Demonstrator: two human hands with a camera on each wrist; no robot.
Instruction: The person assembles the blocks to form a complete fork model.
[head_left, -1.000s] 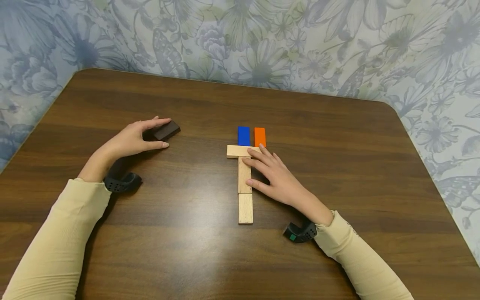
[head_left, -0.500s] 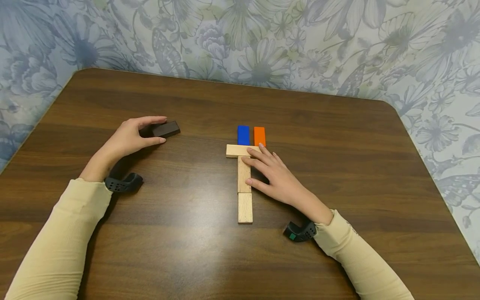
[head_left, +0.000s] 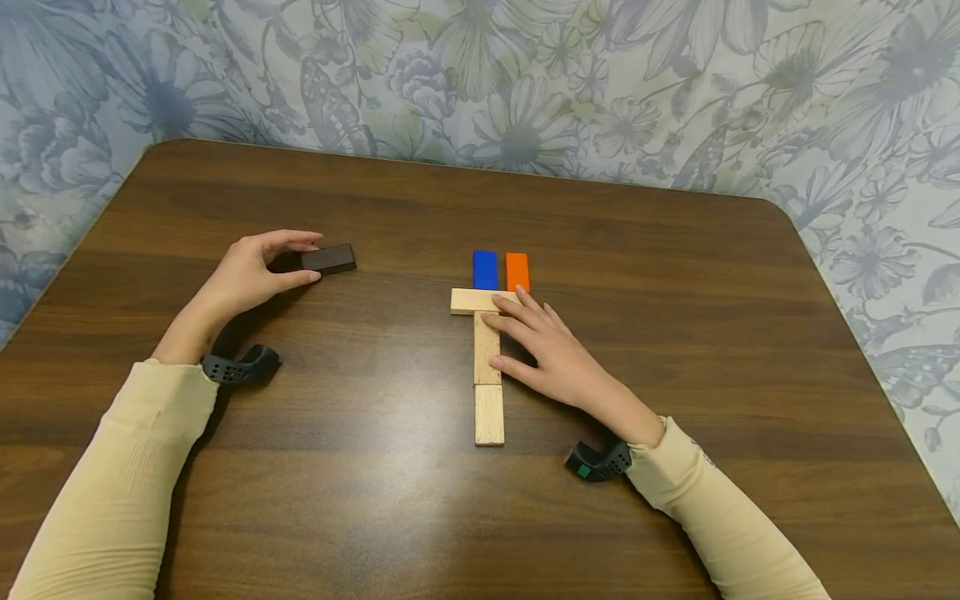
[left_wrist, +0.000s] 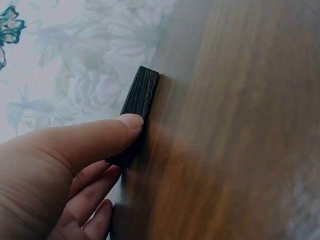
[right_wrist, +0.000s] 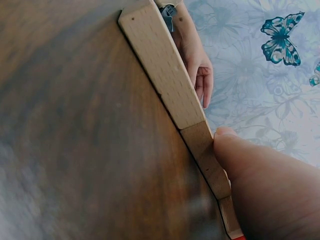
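Note:
My left hand (head_left: 251,273) pinches the near end of a dark brown wooden block (head_left: 333,259) between thumb and fingers, at the left of the head view. In the left wrist view the thumb presses on the block's (left_wrist: 141,92) grooved face, with the fingers behind it. My right hand (head_left: 553,360) rests with loosely spread fingers on plain wooden blocks laid in a T. Its fingertips touch the crosswise block (head_left: 471,302) and the upper stem block (head_left: 486,337); the lower stem block (head_left: 490,415) lies below. The crosswise block's right end is hidden under the fingers.
A blue block (head_left: 485,269) and an orange block (head_left: 517,271) lie side by side just beyond the crosswise block. The brown table (head_left: 360,500) ends at a flower-patterned wall (head_left: 517,92). Both wrists wear dark straps.
The dark block has turned from slanted to nearly level across the view. My left fingers have closed onto its near end and shifted slightly left. The right hand stays on the wooden blocks.

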